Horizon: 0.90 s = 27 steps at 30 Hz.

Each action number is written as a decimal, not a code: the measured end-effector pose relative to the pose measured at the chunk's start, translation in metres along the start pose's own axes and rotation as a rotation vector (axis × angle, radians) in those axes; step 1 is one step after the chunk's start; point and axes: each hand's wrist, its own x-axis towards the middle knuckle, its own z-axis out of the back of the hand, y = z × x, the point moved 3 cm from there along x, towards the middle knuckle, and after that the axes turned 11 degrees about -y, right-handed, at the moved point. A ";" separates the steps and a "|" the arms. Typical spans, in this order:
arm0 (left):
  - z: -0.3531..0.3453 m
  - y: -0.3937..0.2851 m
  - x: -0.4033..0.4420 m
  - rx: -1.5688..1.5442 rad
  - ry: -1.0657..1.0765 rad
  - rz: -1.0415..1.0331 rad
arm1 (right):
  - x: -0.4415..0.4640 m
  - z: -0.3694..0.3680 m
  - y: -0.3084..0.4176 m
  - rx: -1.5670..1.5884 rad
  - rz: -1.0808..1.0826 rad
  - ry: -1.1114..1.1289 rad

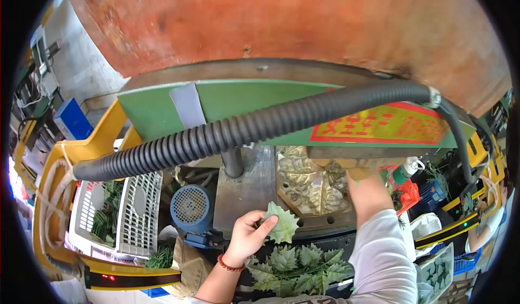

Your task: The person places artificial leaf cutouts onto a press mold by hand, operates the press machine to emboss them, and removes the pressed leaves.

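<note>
A: On the head cam now. What've you got in the L hand?

B: I've got it closed on a green leaf, thumb on the near face, leaf pointing up & to the R. It's just in front of the metal plate, nr the octagonal mold.

A: And the R hand?

B: I have it reached out over the R side of the mold, by the press's lower edge. Fingers are partly hidden & blurry, so can't tell if they're open, closed or gripping smth.

A: Mold?

B: Metallic, leaf shape w/ raised veins, lying face up. Its far edge is partly covered.

A: Other leaves?

B: Leaf pile, btwn my two forearms, on the near side of the mold. Pale green, jagged edges, overlapping.

A: Rest of the view?

B: L side: blue motor, then a white crate w/ greenery inside. R side: red plastic bag & a bottle, green w/ white top. Black ribbed hose runs across in front of the green beam.
</note>
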 end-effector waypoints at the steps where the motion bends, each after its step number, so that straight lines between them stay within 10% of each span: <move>1: 0.005 0.001 0.000 -0.015 -0.024 0.023 | 0.006 0.009 0.006 -0.021 -0.006 -0.022; 8: -0.007 0.004 0.013 -0.095 -0.190 -0.031 | 0.032 0.082 0.033 0.088 -0.102 0.083; 11: -0.005 -0.001 0.015 -0.068 -0.214 -0.078 | -0.014 0.010 -0.010 -0.410 -0.100 0.429; 13: -0.007 -0.002 0.015 -0.042 -0.221 -0.117 | -0.077 -0.009 -0.044 -2.005 -0.068 0.539; 16: -0.012 0.006 0.015 -0.148 -0.253 -0.129 | -0.104 -0.008 -0.056 -2.095 0.238 0.804; 19: -0.015 0.008 0.014 -0.259 -0.276 -0.148 | -0.032 -0.001 -0.023 -2.037 -0.019 0.236; 20: -0.015 0.009 0.011 -0.232 -0.249 -0.132 | 0.011 0.000 -0.044 -1.417 0.443 0.692; 27: 0.016 0.006 -0.005 -0.114 -0.140 -0.094 | 0.013 -0.009 -0.051 -1.590 0.578 0.802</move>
